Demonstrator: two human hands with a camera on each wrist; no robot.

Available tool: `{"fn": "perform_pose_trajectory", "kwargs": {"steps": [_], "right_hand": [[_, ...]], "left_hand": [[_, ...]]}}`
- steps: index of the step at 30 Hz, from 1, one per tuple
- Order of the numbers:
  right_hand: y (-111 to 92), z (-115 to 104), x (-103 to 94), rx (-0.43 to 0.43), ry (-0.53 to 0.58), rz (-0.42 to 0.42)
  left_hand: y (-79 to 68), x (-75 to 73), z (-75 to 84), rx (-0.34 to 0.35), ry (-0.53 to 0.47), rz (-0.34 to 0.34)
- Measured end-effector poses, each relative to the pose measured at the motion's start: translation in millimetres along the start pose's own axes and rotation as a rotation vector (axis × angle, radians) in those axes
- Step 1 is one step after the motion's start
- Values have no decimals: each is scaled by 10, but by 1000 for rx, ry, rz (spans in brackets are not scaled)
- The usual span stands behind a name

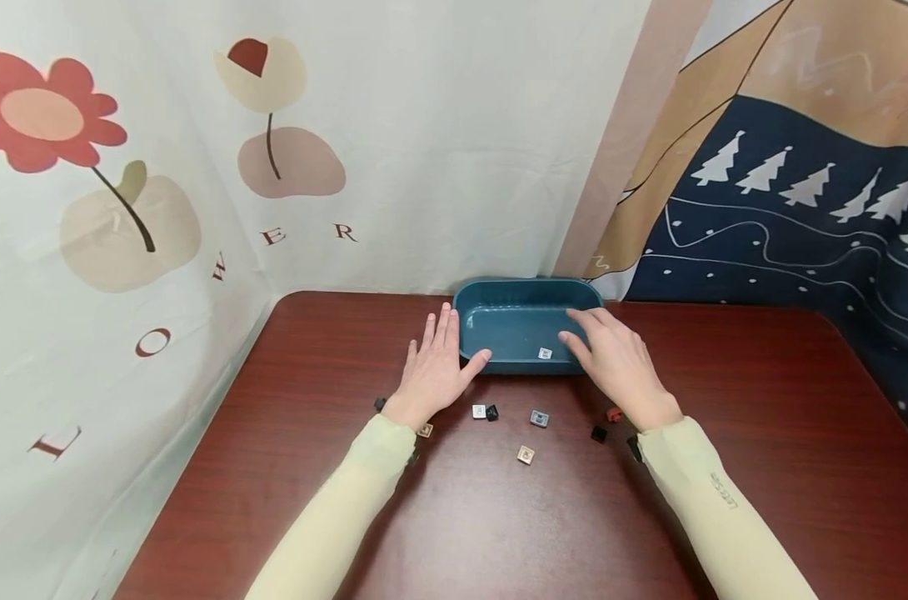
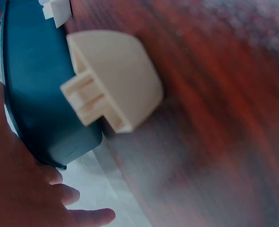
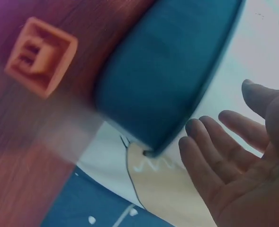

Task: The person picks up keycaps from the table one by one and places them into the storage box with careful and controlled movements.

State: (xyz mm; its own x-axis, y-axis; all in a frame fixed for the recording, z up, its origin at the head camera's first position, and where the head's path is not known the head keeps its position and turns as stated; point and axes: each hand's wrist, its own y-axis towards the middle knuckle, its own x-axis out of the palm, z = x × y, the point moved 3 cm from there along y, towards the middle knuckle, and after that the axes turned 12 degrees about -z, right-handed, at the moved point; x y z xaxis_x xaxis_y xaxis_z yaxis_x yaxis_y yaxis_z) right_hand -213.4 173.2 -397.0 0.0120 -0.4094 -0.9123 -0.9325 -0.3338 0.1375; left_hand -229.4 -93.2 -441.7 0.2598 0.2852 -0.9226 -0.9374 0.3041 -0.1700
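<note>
tray: teal | table: red-brown, wood-grained | sleeves: pale yellow-green | keycap: orange-red | cloth: navy, white trees

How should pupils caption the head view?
Left hand and right hand at an oblong teal plastic tray, square white keycap inside.

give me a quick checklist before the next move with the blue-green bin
1. Blue-green bin upright on the table: ok.
2. Left grip at the bin's left end, fingers straight: ok.
3. Right grip free of keycaps: ok, fingers apart with nothing between.
4. Right grip touching the bin: cannot tell; it is at the right end, contact unclear.
5. Bin empty: not ok, a white keycap lies inside.
6. Table in front free of loose keycaps: not ok; a grey keycap, a beige keycap and others lie there.
</note>
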Motion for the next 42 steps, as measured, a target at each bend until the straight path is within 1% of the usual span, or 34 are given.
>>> {"fn": "perform_pose_trajectory", "kwargs": {"steps": [4,8,16,22,28,36,39,42], "right_hand": [[-168,-37,-73,-32,-28,34],[-339,-31,-127,-25,-39,44],[-672,126,-165,42,-72,-8],[-872,294,-163,59,-145,-65],[-973,421,-121,44,-185,-161],[-1034,510,-57,50,-166,-293],[-1049,522,-37,43,-167,-316],[-1061,529,-22,31,-177,-317]], "left_hand": [[-11,-19,-6,-4,-4,-5],[-13,-26,0,-5,-7,-11],[-2,-12,0,3,-10,7],[-5,-7,-4,4,-5,5],[-10,-2,-9,-1,-3,-6],[-4,6,-1,3,-10,0],[-4,6,-1,-2,-7,-3],[-4,5,1,-4,-6,-7]]}}
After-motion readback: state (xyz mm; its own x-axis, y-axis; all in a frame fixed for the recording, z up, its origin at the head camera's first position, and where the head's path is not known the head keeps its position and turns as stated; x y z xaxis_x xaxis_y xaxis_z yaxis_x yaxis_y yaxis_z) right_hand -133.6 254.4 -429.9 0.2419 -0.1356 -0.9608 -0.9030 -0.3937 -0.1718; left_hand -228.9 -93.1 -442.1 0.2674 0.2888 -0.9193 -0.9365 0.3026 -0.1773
